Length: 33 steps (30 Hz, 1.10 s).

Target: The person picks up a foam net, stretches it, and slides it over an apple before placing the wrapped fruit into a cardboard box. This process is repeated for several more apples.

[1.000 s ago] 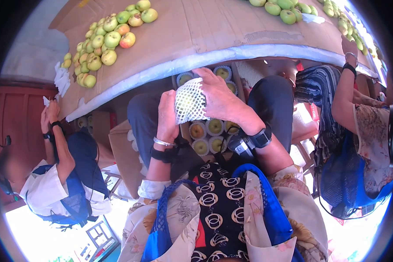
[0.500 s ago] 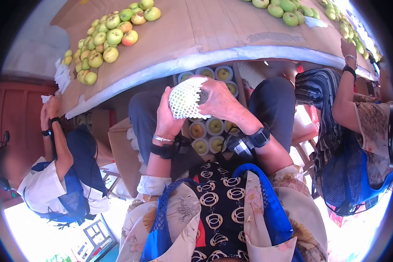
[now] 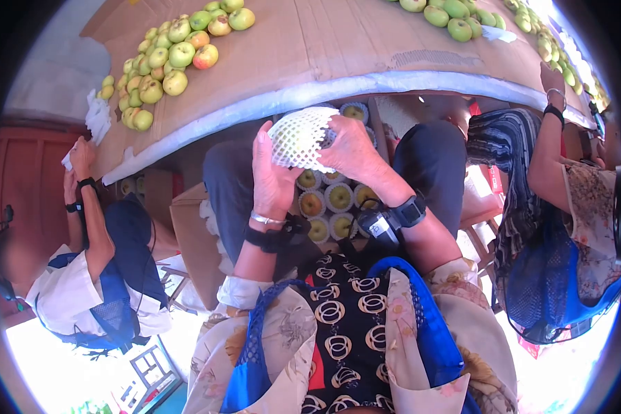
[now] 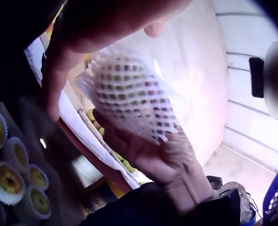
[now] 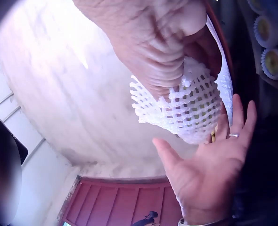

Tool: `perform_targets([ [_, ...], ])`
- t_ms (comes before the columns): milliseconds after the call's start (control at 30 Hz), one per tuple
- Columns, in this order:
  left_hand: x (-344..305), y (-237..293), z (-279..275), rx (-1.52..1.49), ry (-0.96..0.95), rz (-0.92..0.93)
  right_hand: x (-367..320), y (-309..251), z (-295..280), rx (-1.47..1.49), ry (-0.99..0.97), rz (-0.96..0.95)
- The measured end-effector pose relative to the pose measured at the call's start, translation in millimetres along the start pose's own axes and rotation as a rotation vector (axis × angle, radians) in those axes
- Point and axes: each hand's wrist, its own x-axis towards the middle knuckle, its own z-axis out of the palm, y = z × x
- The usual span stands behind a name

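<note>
A green apple wrapped in a white foam net (image 3: pixel 300 138) is held up in front of my lap, its skin showing through the mesh. My right hand (image 3: pixel 360 150) grips it from the right, fingers at the loose edge of the net, as the right wrist view also shows. On the other side my left hand (image 3: pixel 272 176) has its palm turned up and its fingers spread. In the right wrist view the left fingertips pass behind the net (image 5: pixel 195 110), with the thumb (image 5: pixel 165 153) standing apart from it.
Below my hands, between my knees, a box holds several apples (image 3: pixel 338 197) in white frilled foam sleeves. Ahead lies a cardboard-covered table (image 3: pixel 310 52) with a padded white edge and a pile of loose apples (image 3: pixel 162 62). Other people sit at left (image 3: pixel 83 290) and right (image 3: pixel 565 228).
The wrapped apple has risen a little and tilted away from me. My left hand has loosened from around it and opened, while the right hand keeps its grip.
</note>
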Motion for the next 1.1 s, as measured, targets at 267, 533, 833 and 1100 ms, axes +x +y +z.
perform_targets([
  [267, 9.6, -3.4, -8.4, -0.12, 0.005, 0.021, -3.7, 9.7, 15.8, -0.045, -0.079, -0.044],
  [533, 9.5, -11.0, -15.9, -0.082, -0.002, 0.043, -6.1, 5.8, 10.1, -0.113, -0.086, -0.062],
  [833, -0.7, 4.7, -0.4, 0.071, 0.112, 0.096, -0.8, 12.0, 10.6, -0.098, -0.024, -0.014],
  [1100, 16.1, -11.0, -23.0, -0.051, -0.085, -0.052, -4.3, 3.2, 12.5, -0.177, -0.126, -0.045],
])
